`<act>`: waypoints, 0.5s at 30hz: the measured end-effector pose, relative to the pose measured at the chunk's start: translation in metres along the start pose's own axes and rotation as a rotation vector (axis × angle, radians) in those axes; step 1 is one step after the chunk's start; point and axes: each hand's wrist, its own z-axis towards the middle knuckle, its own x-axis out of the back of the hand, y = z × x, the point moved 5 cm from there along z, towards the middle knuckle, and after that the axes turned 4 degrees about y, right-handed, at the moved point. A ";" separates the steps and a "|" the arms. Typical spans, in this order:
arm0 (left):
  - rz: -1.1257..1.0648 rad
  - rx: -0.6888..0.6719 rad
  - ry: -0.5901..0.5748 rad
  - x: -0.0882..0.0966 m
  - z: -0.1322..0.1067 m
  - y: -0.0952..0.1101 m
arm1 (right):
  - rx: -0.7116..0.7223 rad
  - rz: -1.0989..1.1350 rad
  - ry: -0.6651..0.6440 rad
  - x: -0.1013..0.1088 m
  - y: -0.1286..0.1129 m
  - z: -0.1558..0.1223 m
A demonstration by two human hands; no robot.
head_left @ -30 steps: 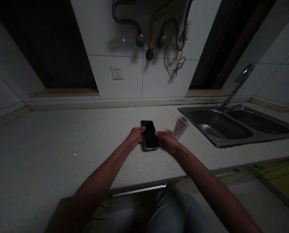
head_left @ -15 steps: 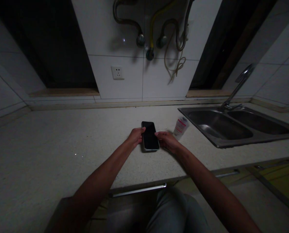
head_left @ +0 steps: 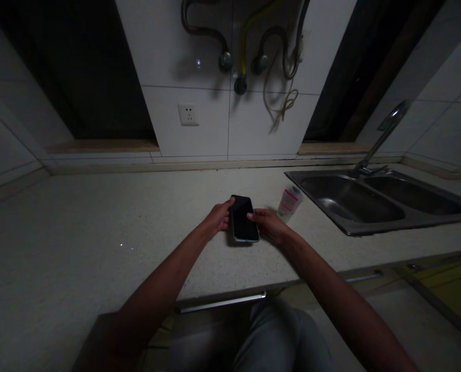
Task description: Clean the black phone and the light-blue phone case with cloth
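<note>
A black smartphone [head_left: 243,219] with a dark screen lies low over the pale speckled countertop [head_left: 98,222], slightly tilted. My left hand [head_left: 218,218] grips its left edge with curled fingers. My right hand [head_left: 268,225] pinches its right edge, the fingertips on the screen's rim. Both forearms reach in from the bottom of the view. A small white bottle [head_left: 289,201] with a red label stands just right of my right hand.
A steel double sink [head_left: 373,199] with a tap [head_left: 381,135] fills the right side of the counter. A wall socket [head_left: 188,114] and hanging hoses [head_left: 269,57] are on the tiled wall behind. A drawer handle [head_left: 222,304] runs under the counter's front edge.
The phone has shifted a little to the right and tilted between my hands. Both hands stay on its edges.
</note>
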 end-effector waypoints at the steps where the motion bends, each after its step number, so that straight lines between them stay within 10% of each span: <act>1: -0.005 0.010 -0.004 0.001 0.001 0.000 | -0.003 0.008 -0.006 0.000 0.000 -0.001; 15: -0.049 -0.135 0.223 0.013 0.005 0.007 | 0.043 -0.089 0.055 -0.004 -0.005 -0.004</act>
